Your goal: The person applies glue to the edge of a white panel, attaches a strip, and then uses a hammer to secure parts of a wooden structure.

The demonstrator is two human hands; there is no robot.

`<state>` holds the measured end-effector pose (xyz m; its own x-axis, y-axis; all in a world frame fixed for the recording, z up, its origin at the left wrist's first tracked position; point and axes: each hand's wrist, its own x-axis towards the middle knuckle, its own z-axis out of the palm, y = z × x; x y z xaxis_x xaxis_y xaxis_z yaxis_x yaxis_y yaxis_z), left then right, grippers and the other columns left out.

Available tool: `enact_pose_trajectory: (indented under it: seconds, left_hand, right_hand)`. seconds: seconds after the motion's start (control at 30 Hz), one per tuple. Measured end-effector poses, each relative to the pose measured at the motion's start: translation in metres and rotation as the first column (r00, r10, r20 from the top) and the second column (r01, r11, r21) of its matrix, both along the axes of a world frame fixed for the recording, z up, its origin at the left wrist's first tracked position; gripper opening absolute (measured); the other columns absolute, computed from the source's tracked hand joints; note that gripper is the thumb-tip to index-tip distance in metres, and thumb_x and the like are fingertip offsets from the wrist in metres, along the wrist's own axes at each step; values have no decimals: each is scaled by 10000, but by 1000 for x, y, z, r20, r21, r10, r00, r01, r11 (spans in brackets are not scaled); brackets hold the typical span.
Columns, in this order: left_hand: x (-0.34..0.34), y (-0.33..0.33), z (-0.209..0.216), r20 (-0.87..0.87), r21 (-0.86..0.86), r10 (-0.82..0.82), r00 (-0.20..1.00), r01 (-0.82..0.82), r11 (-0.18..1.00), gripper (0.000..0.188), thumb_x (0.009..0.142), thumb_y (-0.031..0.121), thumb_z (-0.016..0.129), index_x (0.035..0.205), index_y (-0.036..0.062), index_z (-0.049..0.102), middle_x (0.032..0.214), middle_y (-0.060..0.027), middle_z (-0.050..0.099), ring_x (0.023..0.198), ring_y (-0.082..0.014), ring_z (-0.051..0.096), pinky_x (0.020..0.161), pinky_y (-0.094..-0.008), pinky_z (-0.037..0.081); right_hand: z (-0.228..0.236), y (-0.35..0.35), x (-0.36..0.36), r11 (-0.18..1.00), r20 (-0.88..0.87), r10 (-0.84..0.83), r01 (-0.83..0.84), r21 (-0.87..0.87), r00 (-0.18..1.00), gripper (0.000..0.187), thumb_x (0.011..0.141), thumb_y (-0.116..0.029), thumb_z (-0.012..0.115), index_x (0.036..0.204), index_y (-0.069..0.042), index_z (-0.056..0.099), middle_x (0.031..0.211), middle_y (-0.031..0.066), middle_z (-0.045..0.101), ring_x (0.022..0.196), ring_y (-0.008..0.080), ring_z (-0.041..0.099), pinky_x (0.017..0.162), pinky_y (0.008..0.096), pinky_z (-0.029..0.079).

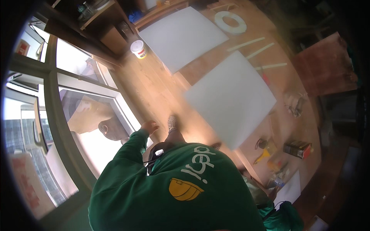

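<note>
My left hand (150, 126) hangs beside my left hip, out from a green sleeve (129, 151). Its fingers are loosely bent with a small gap between them, and nothing shows in them. It is nearest to the window frame (129, 111) and above the wooden floor (148, 92). I cannot make out my right hand; the lower right beside my body holds only bunched green cloth (283, 217) and pale cloth. To my right, a large white square panel (235, 100) lies on the wooden table (281, 82), its near corner over the edge.
Another white panel (183, 38) lies farther off. A white ring (230, 22) and several pale strips (260, 50) lie on the table. A dark rectangular can (297, 149) and a yellow-handled tool (263, 156) are nearer. A white bucket (138, 49) stands on the floor by a cabinet (111, 36).
</note>
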<state>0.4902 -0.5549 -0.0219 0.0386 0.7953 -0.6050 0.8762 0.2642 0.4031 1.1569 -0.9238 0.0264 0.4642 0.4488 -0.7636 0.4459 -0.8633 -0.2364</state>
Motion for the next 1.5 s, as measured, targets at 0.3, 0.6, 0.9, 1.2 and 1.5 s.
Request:
enact_pose_trajectory:
  seconds: [0.3,0.6,0.9,1.2,1.5]
  left_hand:
    - [-67,138,-14,25,-113,-131,991,133,985,385,1046,324,423,1129,64,694,1041,-180,730,958,-348,707,854,-469,543]
    - [-149,172,9,-383,-45,-291,877,297,954,400,1061,299,368,1234,81,655,1157,-183,697,1097,-366,664,942,-480,527]
    - [-238,259,-7,-368,-111,-183,912,152,982,399,1029,303,427,1185,67,709,1218,-239,676,1174,-405,620,1015,-474,486]
    - [-386,401,-57,-53,-45,227,972,-230,972,387,840,294,728,1151,69,686,1069,-123,746,1023,-284,708,904,-401,559]
    - [-474,539,-14,42,9,208,977,-208,978,468,872,363,701,1190,22,659,1149,-168,727,1038,-307,703,911,-420,554]
  right_hand:
    - [-29,134,-146,981,-132,171,-157,109,976,575,917,-562,581,600,-85,530,621,119,606,590,270,594,570,465,444]
    - [-53,348,-229,900,-168,431,-407,156,887,417,930,-449,643,735,-81,668,760,153,695,720,287,685,684,417,514]
    - [-42,465,-238,628,109,614,-567,533,782,458,888,-235,751,1295,-91,601,937,114,665,718,235,671,558,391,583]
    - [13,544,-417,997,-262,69,-79,-27,963,352,893,-282,718,1118,-19,653,792,120,658,619,229,660,529,368,576]
    - [17,648,-521,994,-337,35,1,107,941,343,916,-287,690,1123,-16,652,791,95,682,648,205,668,554,332,543]
